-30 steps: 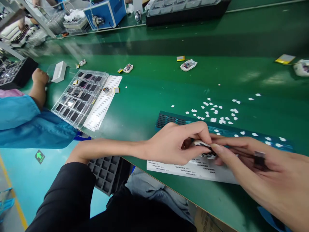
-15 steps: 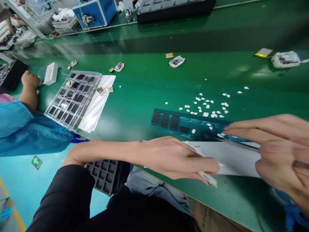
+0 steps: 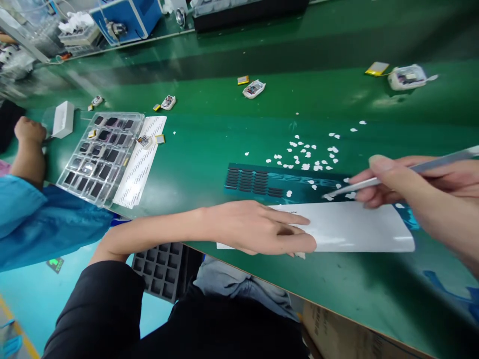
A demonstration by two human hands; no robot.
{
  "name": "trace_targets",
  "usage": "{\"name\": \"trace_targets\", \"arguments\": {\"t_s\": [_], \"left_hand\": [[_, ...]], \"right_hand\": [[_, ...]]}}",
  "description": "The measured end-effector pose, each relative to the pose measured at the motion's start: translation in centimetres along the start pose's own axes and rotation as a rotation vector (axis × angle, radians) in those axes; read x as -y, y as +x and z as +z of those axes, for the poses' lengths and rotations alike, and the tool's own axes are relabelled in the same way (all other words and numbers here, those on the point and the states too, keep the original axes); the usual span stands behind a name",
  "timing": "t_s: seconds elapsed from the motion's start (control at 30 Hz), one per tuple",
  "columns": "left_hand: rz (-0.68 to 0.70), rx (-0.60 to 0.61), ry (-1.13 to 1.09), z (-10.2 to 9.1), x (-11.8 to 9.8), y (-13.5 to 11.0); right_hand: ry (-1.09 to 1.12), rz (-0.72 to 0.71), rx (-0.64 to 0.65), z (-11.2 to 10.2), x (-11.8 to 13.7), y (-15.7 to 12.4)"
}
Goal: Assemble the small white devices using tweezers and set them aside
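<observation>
My right hand [image 3: 404,179] is closed around metal tweezers [image 3: 422,167]. Their tips point left and reach a small white round tabbed piece lying on the blue-green film [image 3: 275,200]. Dark thin strips [image 3: 247,180] sit in rows at the film's left end. My left hand [image 3: 258,227] lies over a glossy white sheet [image 3: 359,227], index finger stretched out and the other fingers curled. A small white plastic part [image 3: 300,255] pokes out from under its fingers, mostly hidden. Several white tabbed pieces [image 3: 306,167] are scattered on the bench just beyond the film.
Opened white devices [image 3: 254,89] with yellow batteries [image 3: 243,80] stand in a row along the green bench [image 3: 209,144]. To the left are a clear compartment tray [image 3: 101,154] and a printed sheet [image 3: 136,174]. A co-worker's blue sleeve [image 3: 22,214] is beside the tray.
My right hand has moved apart from my left, and the tweezers now reach the white pieces. My left hand has shifted slightly left, with the white part more hidden beneath it. The view has shifted.
</observation>
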State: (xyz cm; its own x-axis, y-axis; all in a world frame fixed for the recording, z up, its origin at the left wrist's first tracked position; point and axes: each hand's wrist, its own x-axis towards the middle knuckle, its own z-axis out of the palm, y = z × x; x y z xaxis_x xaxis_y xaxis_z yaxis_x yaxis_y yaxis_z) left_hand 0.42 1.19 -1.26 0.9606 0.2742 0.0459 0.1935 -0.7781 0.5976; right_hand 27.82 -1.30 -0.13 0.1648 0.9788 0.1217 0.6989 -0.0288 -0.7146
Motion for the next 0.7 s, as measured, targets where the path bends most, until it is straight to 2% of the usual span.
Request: {"name": "trace_targets", "arguments": {"t_s": [0.17, 0.3, 0.43, 0.57, 0.7], "left_hand": [[0.072, 0.005, 0.1, -0.2, 0.3, -0.1], [-0.051, 0.012, 0.022, 0.1, 0.4, -0.1], [-0.081, 0.061, -0.013, -0.4, 0.4, 0.1], [-0.094, 0.084, -0.042, -1.0, 0.2, 0.4], [-0.08, 0.019, -0.107, -1.1, 0.3, 0.5]], "right_hand": [[0.125, 0.021, 0.478, -0.4, -0.2, 1.4], [0.179, 0.031, 0.713, 0.2, 0.0, 1.7], [0.204, 0.048, 0.8, 0.7, 0.0, 1.6], [0.216, 0.056, 0.821, 0.8, 0.1, 1.4], [0.223, 0.055, 0.82, 0.9, 0.2, 1.4]]}}
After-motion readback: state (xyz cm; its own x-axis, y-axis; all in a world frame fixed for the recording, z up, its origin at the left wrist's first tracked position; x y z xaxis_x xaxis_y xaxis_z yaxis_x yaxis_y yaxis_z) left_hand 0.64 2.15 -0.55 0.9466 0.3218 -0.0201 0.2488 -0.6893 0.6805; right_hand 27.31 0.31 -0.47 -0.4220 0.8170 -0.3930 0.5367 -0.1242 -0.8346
